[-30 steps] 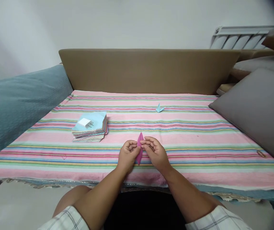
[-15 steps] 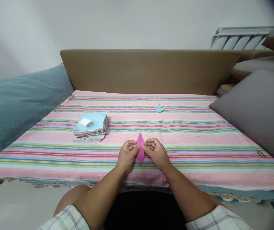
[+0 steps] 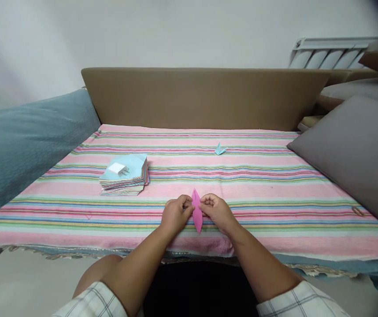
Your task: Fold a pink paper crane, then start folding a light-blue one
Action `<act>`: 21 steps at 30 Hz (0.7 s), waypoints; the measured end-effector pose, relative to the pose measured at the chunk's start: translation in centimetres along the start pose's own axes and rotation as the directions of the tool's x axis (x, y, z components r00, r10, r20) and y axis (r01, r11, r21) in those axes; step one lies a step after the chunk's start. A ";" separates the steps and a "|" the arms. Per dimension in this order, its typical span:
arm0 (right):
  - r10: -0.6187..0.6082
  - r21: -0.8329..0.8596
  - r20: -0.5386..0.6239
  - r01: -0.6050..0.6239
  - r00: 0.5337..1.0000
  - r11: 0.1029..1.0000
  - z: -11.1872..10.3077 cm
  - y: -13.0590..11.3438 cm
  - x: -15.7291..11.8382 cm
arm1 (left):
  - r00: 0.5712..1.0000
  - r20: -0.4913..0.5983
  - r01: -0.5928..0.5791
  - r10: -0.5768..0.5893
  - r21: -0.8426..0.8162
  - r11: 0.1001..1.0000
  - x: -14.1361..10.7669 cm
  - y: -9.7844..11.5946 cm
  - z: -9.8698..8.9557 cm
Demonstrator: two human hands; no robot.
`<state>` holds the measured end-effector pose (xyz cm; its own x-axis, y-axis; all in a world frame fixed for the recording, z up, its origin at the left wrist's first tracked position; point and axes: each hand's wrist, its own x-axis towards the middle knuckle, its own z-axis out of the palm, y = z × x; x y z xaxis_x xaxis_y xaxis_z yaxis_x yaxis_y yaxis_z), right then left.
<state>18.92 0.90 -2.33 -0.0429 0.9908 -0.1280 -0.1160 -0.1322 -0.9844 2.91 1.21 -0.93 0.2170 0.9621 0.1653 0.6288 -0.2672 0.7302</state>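
Beneath my left hand [image 3: 175,215] and right hand [image 3: 218,213] spreads the striped cloth [image 3: 258,189], the biggest thing here. Beyond them rises the brown backrest [image 3: 202,99]; well off to the right of my right hand leans the grey cushion [image 3: 357,149]. Ahead and left of my left hand sits the stack of paper [image 3: 136,164]. My hands themselves are near each other, thumb and fingers of each pinched on opposite edges of the pink paper [image 3: 197,222], so it lies between them. Half a second ago it pointed straight away from me; now it sits a little nearer my body, its far tip leaning left, with a slit showing at that end. I take this as a small regrip, with the fold itself much as it was. The white plug [image 3: 116,169] rests on the stack, and smallest, well ahead of my right hand, is a blue folded piece [image 3: 220,150].
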 end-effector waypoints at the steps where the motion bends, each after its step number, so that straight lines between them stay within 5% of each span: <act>1: -0.008 -0.060 0.002 0.008 1.000 0.998 -0.1 0.1 0.1 | 1.000 0.005 -0.028 0.028 0.067 0.997 0.0 0.0 0.0; 6: -0.123 -0.429 0.031 0.124 0.992 0.895 -0.4 0.4 0.2 | 0.982 0.027 -0.186 0.187 0.314 0.931 0.1 -0.2 0.5; 11: -0.269 -0.707 0.089 0.251 0.959 0.662 -0.7 0.0 0.2 | 0.933 0.083 -0.346 0.351 0.479 0.807 0.1 -0.6 0.8; 15: -0.320 -0.775 0.179 0.333 0.930 0.536 -1.2 -0.3 0.1 | 0.905 0.116 -0.406 0.409 0.520 0.751 0.1 -0.8 0.9; 21: -0.321 -0.746 0.323 0.448 0.890 0.492 -2.3 -0.1 0.2 | 0.904 0.118 -0.409 0.412 0.522 0.749 0.1 -0.8 0.8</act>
<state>21.19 1.18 -2.52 -0.3210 0.9158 0.2412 0.6640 0.3992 -0.6322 3.01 1.48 -1.98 0.5433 0.7529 0.3714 0.7713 -0.6223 0.1332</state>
